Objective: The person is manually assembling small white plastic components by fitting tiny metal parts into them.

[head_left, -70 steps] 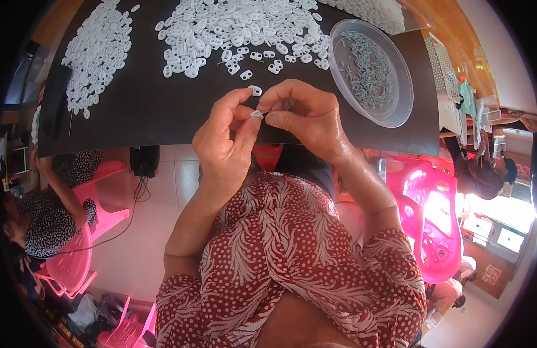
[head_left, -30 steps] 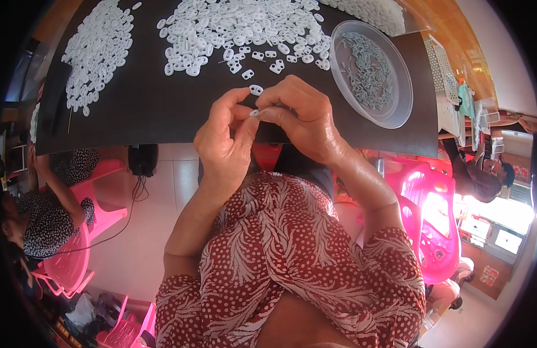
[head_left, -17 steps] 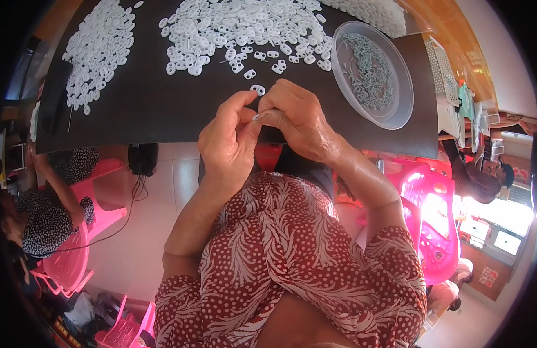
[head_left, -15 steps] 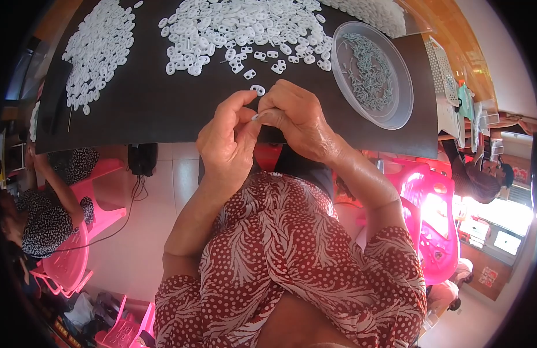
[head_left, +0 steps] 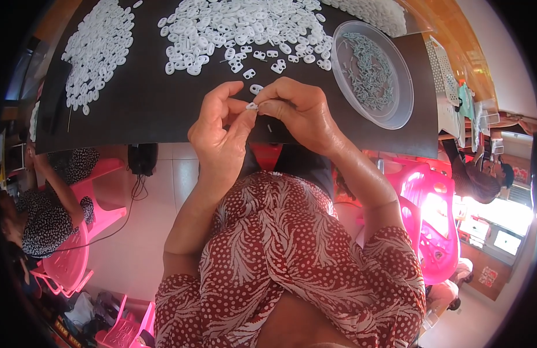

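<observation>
My left hand [head_left: 219,130] and my right hand [head_left: 300,113] meet over the near part of the dark table. Between their thumbs and fingertips they pinch a small white plastic piece [head_left: 252,107], partly covered by the fingers. Just beyond the fingertips lies a white oval piece with two holes [head_left: 256,89]. A short thin pin [head_left: 269,128] rests on the table below my right hand. Farther off spreads a large heap of white two-holed oval pieces [head_left: 245,26], with several smaller white pieces [head_left: 249,73] along its near edge.
At the right, a round clear tub [head_left: 403,107] holds many small grey-green pins [head_left: 370,72]. Another pile of white ovals [head_left: 100,52] covers the table's left side. A bag of white pieces [head_left: 370,14] is at the far right. Pink chairs [head_left: 436,232] and another person [head_left: 53,214] are nearby.
My hands have shifted slightly left and farther away, and the pinched white piece shows more. The thin pin below my right hand has come into view. The heaps look the same.
</observation>
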### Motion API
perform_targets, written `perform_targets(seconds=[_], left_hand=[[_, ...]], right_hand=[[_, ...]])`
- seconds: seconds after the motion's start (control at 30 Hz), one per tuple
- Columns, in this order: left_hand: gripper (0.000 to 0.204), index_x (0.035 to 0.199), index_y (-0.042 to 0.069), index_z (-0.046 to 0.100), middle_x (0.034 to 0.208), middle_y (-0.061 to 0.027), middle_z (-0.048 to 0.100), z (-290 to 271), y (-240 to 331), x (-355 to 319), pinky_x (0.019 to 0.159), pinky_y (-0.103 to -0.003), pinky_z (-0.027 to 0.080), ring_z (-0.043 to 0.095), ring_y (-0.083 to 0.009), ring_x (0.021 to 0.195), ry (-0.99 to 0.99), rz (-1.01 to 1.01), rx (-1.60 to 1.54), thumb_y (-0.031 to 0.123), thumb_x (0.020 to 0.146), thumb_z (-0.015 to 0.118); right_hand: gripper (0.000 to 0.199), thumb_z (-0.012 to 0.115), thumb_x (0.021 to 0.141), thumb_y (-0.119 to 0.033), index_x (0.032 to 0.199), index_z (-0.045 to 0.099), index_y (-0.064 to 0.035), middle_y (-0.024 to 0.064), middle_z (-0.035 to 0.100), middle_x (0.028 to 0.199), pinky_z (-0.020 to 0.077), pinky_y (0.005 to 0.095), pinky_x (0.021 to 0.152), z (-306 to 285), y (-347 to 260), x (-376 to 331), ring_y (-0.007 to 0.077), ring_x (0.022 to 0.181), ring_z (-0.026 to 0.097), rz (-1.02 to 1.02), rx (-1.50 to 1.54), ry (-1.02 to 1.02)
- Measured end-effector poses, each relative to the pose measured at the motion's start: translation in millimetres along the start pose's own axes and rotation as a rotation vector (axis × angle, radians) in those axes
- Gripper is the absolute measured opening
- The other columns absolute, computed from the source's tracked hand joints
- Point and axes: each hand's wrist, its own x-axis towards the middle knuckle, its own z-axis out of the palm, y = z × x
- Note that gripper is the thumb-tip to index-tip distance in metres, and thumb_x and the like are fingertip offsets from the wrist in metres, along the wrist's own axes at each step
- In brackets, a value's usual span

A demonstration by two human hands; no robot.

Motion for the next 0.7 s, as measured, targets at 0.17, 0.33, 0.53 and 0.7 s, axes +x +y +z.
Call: perform_targets(seconds=[0.17,0.33,0.53,0.7], left_hand=[[0.033,0.111,0.001,0.055,0.077,-0.0024,0.060,7.1,-4.5,8.7,0.059,-0.019,0.045,0.055,-0.0047,0.067,0.050,-0.052,-0.053,-0.007,0.080,0.064],[0.032,0.113,0.000,0.054,0.079,-0.0020,0.061,4.9,-11.5,7.2,0.061,-0.018,0.044,0.055,-0.0049,0.068,0.066,-0.024,-0.173,-0.005,0.083,0.063],[0.031,0.112,-0.003,0.055,0.081,-0.0069,0.065,5.0,-10.3,7.5,0.059,-0.019,0.047,0.058,-0.0085,0.065,0.043,0.033,-0.138,-0.001,0.082,0.066],[0.025,0.108,-0.001,0.057,0.081,-0.0038,0.062,1.2,-3.0,6.7,0.064,-0.020,0.048,0.057,-0.0073,0.070,-0.008,-0.063,-0.141,-0.004,0.084,0.064]], right_hand=[[0.009,0.061,0.083,-0.002,0.091,0.064,0.0005,0.0080,0.062,0.083,0.0466,0.0265,0.071,-0.7,20.7,5.3,0.0149,0.078,0.059,-0.047,-0.135,0.250],[0.026,0.076,0.064,-0.010,0.086,0.064,-0.0042,0.0094,0.059,0.085,0.0455,0.0340,0.062,-13.2,10.9,-24.1,0.0274,0.075,0.055,-0.510,-0.531,0.193],[0.019,0.073,0.064,-0.006,0.081,0.064,-0.0047,0.0082,0.055,0.079,0.0443,0.0339,0.058,-8.9,20.3,-39.5,0.0249,0.070,0.052,-0.373,-0.586,0.126],[0.015,0.069,0.064,0.000,0.077,0.061,-0.0020,0.0086,0.053,0.077,0.0440,0.0345,0.057,-2.5,23.7,-32.4,0.0251,0.069,0.050,-0.446,-0.575,0.108]])
